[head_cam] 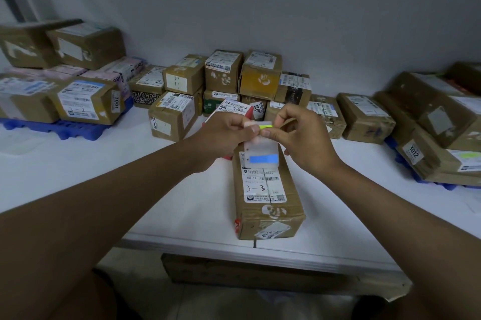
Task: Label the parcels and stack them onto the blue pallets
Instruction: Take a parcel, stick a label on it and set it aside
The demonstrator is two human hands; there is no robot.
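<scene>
The yellow-green label (265, 126) is half lifted from the top of a small white sheet (261, 149), which also carries a blue label (263, 158) lower down; both are held in the air just above the far end of the long box (265, 189) lying on the table (182, 189) in front of the person. The left hand (226, 134) pinches the sheet at its upper edge, and the right hand (299, 137) pinches the free end of the yellow-green label between thumb and finger, so both grips are closed on something. The likely trouble is in the peel: the strip is thin and sticky, and I judge it could curl back and stick to a fingertip or to itself, or tear if pulled at a sharp angle. The sheet looks limp and could fold or slip from the left pinch. Placed crooked, the label might cover the box's printed slip and its handwritten "3-3". The box is brown, taped, scuffed, near the table's front edge. Behind it stands a cluster of unsorted boxes (223, 77) against the wall. Labelled boxes sit on a blue pallet (65, 129) at far left, and more are stacked at far right on another pallet (442, 184).
</scene>
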